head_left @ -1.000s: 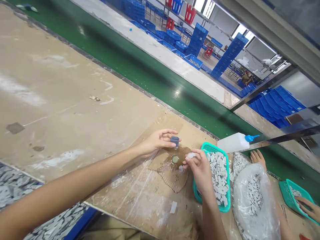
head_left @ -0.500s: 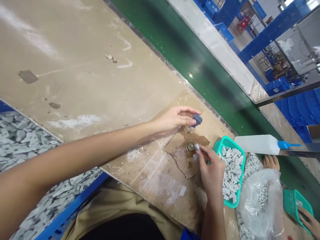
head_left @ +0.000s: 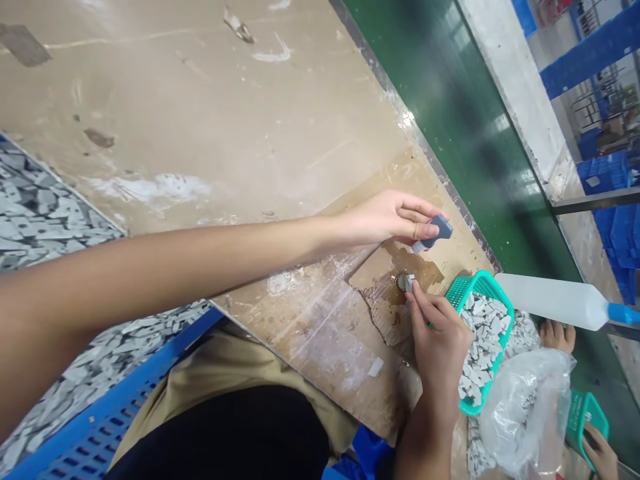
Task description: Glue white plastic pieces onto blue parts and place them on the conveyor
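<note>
From my head view, my left hand (head_left: 400, 217) pinches a grey-blue piece (head_left: 441, 230) by its side, probably so its pale end stays exposed. My right fingertips grip a small pale piece (head_left: 409, 283) at the round dish (head_left: 401, 282), seemingly for fine control; the teal basket (head_left: 457, 291) crowds that hand, with more room leftward.

The tan, scuffed tabletop (head_left: 300, 147) bears a torn cardboard piece (head_left: 387, 313) with dark, wet-looking patches. From the cardboard, a filled teal basket (head_left: 509, 327) stands at 4 o'clock, a small pale rectangle (head_left: 375, 367) lies near 6, a scrap (head_left: 239, 27) at 11.
</note>
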The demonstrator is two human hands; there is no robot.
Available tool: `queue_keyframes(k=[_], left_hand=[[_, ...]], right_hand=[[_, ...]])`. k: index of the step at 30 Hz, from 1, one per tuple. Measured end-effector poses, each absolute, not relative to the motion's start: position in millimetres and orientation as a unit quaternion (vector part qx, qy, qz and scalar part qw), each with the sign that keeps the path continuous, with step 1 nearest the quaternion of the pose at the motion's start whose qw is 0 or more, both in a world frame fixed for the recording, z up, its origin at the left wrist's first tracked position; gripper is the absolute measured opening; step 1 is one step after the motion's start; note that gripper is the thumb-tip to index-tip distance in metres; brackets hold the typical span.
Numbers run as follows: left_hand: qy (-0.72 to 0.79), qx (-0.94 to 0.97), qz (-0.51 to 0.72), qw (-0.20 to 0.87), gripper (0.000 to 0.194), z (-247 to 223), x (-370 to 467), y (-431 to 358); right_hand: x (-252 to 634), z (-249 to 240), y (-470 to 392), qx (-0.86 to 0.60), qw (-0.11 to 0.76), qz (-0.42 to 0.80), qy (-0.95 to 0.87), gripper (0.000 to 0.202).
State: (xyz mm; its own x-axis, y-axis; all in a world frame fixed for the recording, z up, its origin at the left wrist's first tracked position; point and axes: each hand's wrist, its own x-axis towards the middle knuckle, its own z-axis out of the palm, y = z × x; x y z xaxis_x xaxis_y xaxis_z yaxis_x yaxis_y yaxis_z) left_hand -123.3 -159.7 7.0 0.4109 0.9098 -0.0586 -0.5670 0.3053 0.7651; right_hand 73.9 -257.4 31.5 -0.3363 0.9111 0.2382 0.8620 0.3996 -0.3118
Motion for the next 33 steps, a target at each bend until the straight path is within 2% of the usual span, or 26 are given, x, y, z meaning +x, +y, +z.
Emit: queue_keyframes(k=[15,18,22,27,30,33], left_hand=[[0.224,0.389,0.47,0.76,0.035,10.9,-119.9,-168.7],[0.241,0.394,0.47,0.753,0.028,8.8,-119.2,-167.4],[0.274,0.42,0.459,0.734,0.016,5.7,-116.4,-168.5],[0.291,0.438,0.433,0.732,0.017,7.3,-110.7,-180.3],[0.292,0.439,0.421,0.738,0.018,10.7,-108.6,-187.5],[0.301,0.455,0.4,0.736,0.02,15.1,-108.8,-191.4]], right_hand=[[72.9,30.6,-257.0,-0.541,0.176,0.053,-0.821,0.022],[74.2,31.6,-257.1,-0.543,0.213,0.064,-0.81,0.022],[77.8,34.3,-257.3,-0.568,0.311,0.087,-0.757,0.023],[82.0,36.2,-258.8,-0.579,0.413,0.1,-0.696,0.027],[82.4,37.7,-259.8,-0.564,0.441,0.117,-0.688,0.03],[81.5,40.9,-260.2,-0.547,0.427,0.119,-0.71,0.033]])
